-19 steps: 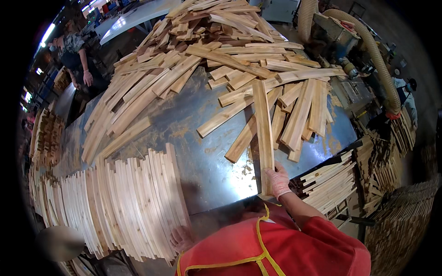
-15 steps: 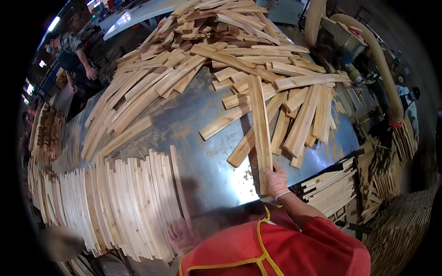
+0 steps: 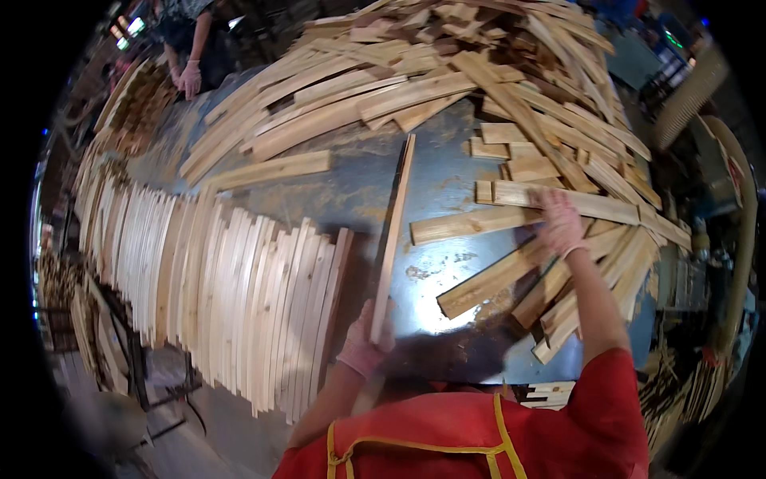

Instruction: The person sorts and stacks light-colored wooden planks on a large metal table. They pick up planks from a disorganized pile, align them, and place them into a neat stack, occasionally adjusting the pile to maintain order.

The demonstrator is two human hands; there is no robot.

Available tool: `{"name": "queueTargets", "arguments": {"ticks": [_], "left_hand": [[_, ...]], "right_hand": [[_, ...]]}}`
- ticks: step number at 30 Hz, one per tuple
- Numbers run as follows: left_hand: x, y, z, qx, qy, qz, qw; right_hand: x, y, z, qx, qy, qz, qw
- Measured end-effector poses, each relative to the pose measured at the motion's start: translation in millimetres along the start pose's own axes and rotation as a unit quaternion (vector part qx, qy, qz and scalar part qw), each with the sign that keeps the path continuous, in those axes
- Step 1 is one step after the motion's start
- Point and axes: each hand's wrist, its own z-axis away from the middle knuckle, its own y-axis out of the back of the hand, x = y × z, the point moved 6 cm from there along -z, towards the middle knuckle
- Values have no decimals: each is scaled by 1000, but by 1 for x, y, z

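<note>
A long narrow wooden slat [image 3: 394, 235] stands on its edge, pointing away from me, and my left hand [image 3: 367, 339] is closed around its near end. It is held just right of a row of pale slats [image 3: 239, 299] lined up side by side. My right hand [image 3: 561, 223] reaches out over the loose boards, its gloved fingers stretched across a wooden board [image 3: 610, 208]. Beneath and beside that hand lie another board [image 3: 471, 225] and a darker-ended board [image 3: 487, 279]. Both hands wear light gloves.
A large heap of loose boards [image 3: 431, 60] covers the far part of the metal table [image 3: 351, 184]. At the far left, a co-worker's gloved hand [image 3: 190, 80] shows beside stacked wood [image 3: 140, 108]. A ribbed hose [image 3: 690, 96] hangs at the right.
The slat has passed from my right hand to my left and moved toward the row. My right hand has gone out to the loose boards. The whole view has shifted.
</note>
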Motion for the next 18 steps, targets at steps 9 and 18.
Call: {"name": "queueTargets", "arguments": {"ticks": [9, 18], "left_hand": [[19, -41, 88, -186, -30, 5, 982], [117, 42, 187, 239, -308, -249, 887]], "right_hand": [[-76, 30, -44, -268, 132, 7, 954], [-301, -38, 83, -305, -55, -685, 660]]}}
